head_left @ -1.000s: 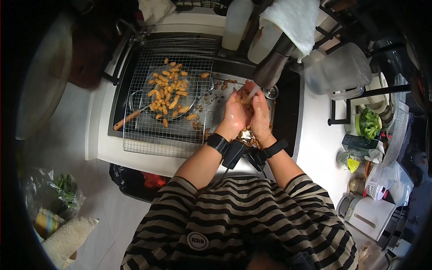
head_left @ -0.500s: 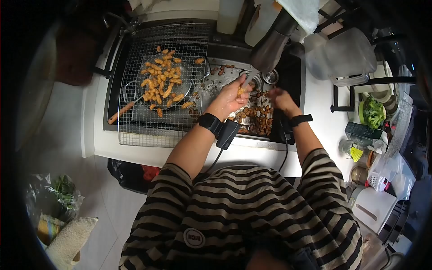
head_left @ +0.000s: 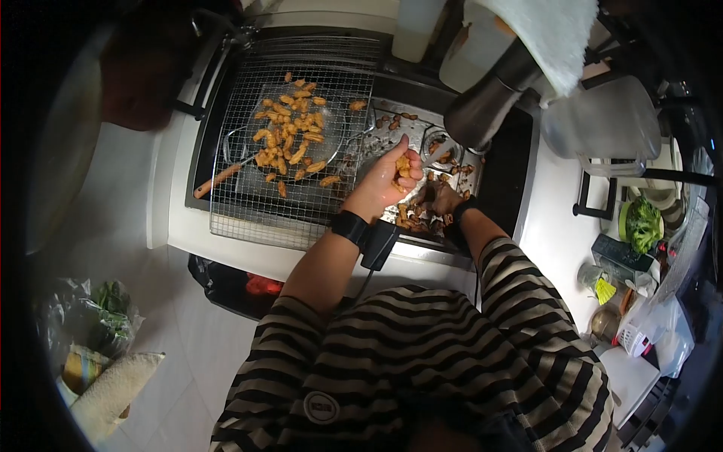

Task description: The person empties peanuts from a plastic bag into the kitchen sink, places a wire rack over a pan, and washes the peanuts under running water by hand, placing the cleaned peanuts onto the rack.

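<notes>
My left hand (head_left: 382, 183) is curled, palm up, around a few light-coloured peanuts in their shells (head_left: 403, 164), beside a stream of water (head_left: 438, 154) from the dark faucet (head_left: 482, 105). Lower and to the right, my right hand (head_left: 446, 197) reaches down among browner, dirty-looking peanuts (head_left: 413, 218) in the metal sink (head_left: 374, 143). Its fingertips are dim and partly hidden, so whether they grip anything is unclear. Left of both hands, a wire rack (head_left: 248, 220) lies over the sink and bears many cleaner, yellowish peanuts (head_left: 290, 128).
Under the rack shows a strainer with a wooden handle (head_left: 218, 181). A clear plastic container (head_left: 602, 124) and broccoli (head_left: 642, 226) are at the right. A white cloth (head_left: 553, 38) hangs by the faucet. Bagged greens (head_left: 113, 313) lie on the floor at left.
My right hand has moved down and left, from beside the water into the peanuts in the sink. My left hand still holds peanuts, its thumb now raised. The view has shifted slightly.
</notes>
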The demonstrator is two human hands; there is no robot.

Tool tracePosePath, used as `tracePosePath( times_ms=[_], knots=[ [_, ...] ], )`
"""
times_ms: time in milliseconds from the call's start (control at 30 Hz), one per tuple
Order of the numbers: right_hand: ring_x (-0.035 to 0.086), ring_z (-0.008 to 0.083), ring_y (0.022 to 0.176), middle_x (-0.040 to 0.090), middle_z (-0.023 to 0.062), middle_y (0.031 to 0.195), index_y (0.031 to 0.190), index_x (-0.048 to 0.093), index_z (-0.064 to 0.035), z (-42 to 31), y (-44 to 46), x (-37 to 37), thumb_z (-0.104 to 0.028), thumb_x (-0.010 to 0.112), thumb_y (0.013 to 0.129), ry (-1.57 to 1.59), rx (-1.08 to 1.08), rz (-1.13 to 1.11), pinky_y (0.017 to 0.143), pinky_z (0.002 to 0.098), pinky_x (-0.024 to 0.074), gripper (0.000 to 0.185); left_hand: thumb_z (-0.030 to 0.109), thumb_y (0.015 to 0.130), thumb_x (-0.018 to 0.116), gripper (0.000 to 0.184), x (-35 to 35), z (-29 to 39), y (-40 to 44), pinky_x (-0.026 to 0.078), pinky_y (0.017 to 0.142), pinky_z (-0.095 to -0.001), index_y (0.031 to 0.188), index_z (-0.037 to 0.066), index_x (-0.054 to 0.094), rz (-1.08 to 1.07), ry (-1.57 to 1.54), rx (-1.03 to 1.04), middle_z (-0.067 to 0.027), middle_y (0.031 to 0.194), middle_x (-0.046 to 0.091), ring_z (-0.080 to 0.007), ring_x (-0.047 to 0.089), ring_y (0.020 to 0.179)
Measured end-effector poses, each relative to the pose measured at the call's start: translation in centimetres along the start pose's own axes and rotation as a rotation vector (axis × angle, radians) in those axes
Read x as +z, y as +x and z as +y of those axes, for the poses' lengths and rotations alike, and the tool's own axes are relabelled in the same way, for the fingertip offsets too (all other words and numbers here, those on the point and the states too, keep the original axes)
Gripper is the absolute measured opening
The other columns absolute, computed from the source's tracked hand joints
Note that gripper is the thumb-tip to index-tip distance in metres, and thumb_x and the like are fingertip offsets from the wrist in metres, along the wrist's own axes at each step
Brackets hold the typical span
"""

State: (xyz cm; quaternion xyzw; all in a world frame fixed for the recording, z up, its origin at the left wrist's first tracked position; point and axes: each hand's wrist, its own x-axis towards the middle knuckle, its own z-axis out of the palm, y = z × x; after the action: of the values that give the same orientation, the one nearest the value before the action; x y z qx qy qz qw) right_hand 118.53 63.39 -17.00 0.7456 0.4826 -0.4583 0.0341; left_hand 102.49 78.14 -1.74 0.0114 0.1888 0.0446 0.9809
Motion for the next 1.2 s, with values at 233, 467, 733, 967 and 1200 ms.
tracePosePath(
  times_ms=[233,467,733,967,1200],
  knots=[
    [0.042,0.0339,0.114,0.045,0.0207,0.12,0.125,0.038,-0.0102,-5.1,-1.5,1.5,-0.048,0.063,0.072,0.051,-0.136,-0.107,0.095,0.0417,0.0345,0.07,0.029,0.093,0.032,0.044,3.5,-0.2,-1.3,0.051,0.072,-0.028,0.11,-0.007,0.05,0.088,-0.031,0.127,-0.0154,0.106,0.055,-0.0357,0.049,0.107],
    [0.045,0.0305,0.109,0.051,0.0138,0.11,0.115,0.046,-0.0117,-7.1,-1.4,1.8,-0.051,0.05,0.081,-0.107,-0.256,-0.289,0.096,0.0393,0.0336,0.052,0.028,0.09,0.044,0.032,3.2,0.5,-2.2,0.046,0.06,-0.022,0.096,-0.001,0.055,0.132,0.046,0.172,-0.0105,0.092,0.056,-0.0204,0.055,0.084],
    [0.052,0.0229,0.065,0.055,0.01,0.087,0.096,0.049,-0.0109,-4.9,1.6,5.7,-0.034,0.056,0.08,0.138,-0.405,-0.365,0.065,0.0379,0.046,0.029,0.022,0.08,0.06,0.015,4.5,6.5,-6.3,0.041,0.051,-0.0293,0.078,0.007,0.055,0.755,1.678,0.974,-0.0027,0.074,0.051,-0.018,0.054,0.066],
    [0.046,0.0156,0.054,0.052,0.0054,0.075,0.095,0.051,-0.0057,-2.4,3.4,2.9,-0.01,0.061,0.069,0.83,-0.348,-0.744,0.055,0.027,0.0401,0.028,0.014,0.071,0.066,0.013,3.1,8.4,-8.7,0.046,0.07,-0.0341,0.079,0.008,0.057,0.949,2.318,0.9,-0.0054,0.098,0.051,-0.0256,0.051,0.091],
    [0.052,0.0074,0.065,0.051,-0.0015,0.091,0.106,0.051,-0.0128,-8.6,-4.9,-6.4,-0.015,0.038,0.089,0.885,-0.008,-0.384,0.05,0.0195,0.0439,0.021,0.023,0.069,0.07,0.032,3.4,7.2,-9.3,0.027,0.093,-0.0563,0.098,0.012,0.061,1.013,2.445,0.718,-0.0057,0.124,0.044,-0.0321,0.033,0.118]
  ],
)
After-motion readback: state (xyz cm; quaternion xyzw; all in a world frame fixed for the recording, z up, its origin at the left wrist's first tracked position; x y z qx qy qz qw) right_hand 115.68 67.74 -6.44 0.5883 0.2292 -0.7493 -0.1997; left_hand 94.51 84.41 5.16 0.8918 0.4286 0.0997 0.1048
